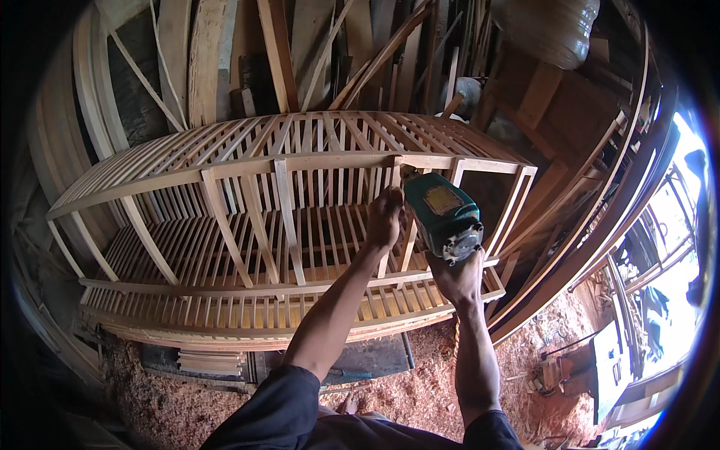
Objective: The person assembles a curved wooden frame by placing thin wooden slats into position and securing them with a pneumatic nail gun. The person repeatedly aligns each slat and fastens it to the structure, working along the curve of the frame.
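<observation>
By the wooden frame (322, 161), the teal power tool (447, 204), likely heavy and rigid, seems best held at its rear, where the right hand (459, 277) grips, while the left hand (385, 217) curls nearby, its hold unclear.

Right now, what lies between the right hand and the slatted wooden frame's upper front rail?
The head view shows a teal power tool between right hand and rail.
</observation>
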A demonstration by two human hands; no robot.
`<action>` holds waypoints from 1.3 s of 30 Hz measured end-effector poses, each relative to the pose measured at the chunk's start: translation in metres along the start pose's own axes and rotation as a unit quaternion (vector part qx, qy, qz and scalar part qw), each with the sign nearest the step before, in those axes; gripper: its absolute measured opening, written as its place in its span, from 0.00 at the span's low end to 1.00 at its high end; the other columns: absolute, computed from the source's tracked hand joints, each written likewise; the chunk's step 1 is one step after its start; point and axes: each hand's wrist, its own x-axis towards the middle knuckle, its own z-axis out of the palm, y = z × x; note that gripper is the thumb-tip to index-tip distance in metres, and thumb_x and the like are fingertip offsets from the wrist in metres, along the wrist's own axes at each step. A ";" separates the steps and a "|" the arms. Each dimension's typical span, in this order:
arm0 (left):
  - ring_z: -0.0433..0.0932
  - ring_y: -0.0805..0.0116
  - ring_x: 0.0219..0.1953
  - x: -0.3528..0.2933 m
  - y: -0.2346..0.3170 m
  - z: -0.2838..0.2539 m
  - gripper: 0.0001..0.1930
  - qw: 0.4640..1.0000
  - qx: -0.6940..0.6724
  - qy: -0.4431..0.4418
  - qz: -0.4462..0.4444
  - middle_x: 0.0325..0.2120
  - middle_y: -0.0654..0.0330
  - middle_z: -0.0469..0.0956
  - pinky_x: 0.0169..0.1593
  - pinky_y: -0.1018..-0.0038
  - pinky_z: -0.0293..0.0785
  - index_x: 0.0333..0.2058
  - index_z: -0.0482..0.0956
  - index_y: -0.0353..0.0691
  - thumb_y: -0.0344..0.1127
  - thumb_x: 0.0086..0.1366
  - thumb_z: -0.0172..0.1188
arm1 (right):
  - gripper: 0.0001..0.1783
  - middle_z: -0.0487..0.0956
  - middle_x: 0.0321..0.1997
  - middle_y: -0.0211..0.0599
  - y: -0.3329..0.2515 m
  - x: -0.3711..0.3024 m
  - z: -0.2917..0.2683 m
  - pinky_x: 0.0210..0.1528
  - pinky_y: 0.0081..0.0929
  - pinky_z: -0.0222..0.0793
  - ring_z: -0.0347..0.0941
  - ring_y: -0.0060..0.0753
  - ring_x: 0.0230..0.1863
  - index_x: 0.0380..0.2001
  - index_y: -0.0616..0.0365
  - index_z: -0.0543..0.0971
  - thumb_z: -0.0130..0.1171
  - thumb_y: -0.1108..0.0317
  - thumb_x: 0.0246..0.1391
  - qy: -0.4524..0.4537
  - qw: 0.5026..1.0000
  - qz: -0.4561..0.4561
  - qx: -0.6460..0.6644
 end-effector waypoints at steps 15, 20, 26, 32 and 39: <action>0.60 0.79 0.19 0.003 -0.014 0.005 0.19 0.998 0.043 0.032 0.013 0.17 0.68 0.63 0.25 0.77 0.61 0.26 0.67 0.40 0.45 0.75 0.42 | 0.16 0.81 0.33 0.39 0.012 -0.050 -0.023 0.37 0.31 0.73 0.77 0.32 0.33 0.39 0.64 0.77 0.59 0.71 0.44 0.012 0.995 0.078 0.059; 0.61 0.78 0.18 0.010 -0.004 -0.017 0.21 0.986 -0.092 -0.089 -0.103 0.16 0.67 0.64 0.23 0.77 0.59 0.25 0.68 0.40 0.46 0.75 0.42 | 0.16 0.81 0.34 0.39 0.014 -0.057 -0.024 0.38 0.31 0.73 0.77 0.31 0.34 0.40 0.64 0.77 0.59 0.71 0.45 0.016 0.993 0.091 0.070; 0.66 0.77 0.20 0.003 0.000 0.010 0.23 0.987 0.140 0.071 0.040 0.18 0.64 0.67 0.26 0.75 0.63 0.26 0.70 0.38 0.49 0.74 0.42 | 0.17 0.81 0.37 0.40 0.012 -0.047 -0.024 0.42 0.31 0.73 0.78 0.31 0.37 0.41 0.64 0.77 0.59 0.71 0.45 -0.022 0.993 0.102 0.061; 0.56 0.83 0.20 0.004 0.007 0.005 0.20 0.991 -0.060 0.033 -0.117 0.17 0.71 0.59 0.24 0.81 0.54 0.23 0.66 0.43 0.45 0.75 0.42 | 0.19 0.83 0.39 0.44 0.003 -0.023 -0.015 0.43 0.34 0.75 0.80 0.36 0.39 0.40 0.65 0.79 0.63 0.71 0.42 -0.019 0.997 0.060 0.033; 0.59 0.82 0.19 0.005 -0.008 0.002 0.18 0.999 -0.033 0.015 -0.002 0.16 0.72 0.63 0.24 0.80 0.56 0.25 0.70 0.42 0.42 0.74 0.44 | 0.12 0.81 0.24 0.51 0.005 -0.007 0.002 0.33 0.37 0.76 0.81 0.49 0.30 0.26 0.64 0.81 0.67 0.65 0.43 -0.019 1.000 0.005 -0.006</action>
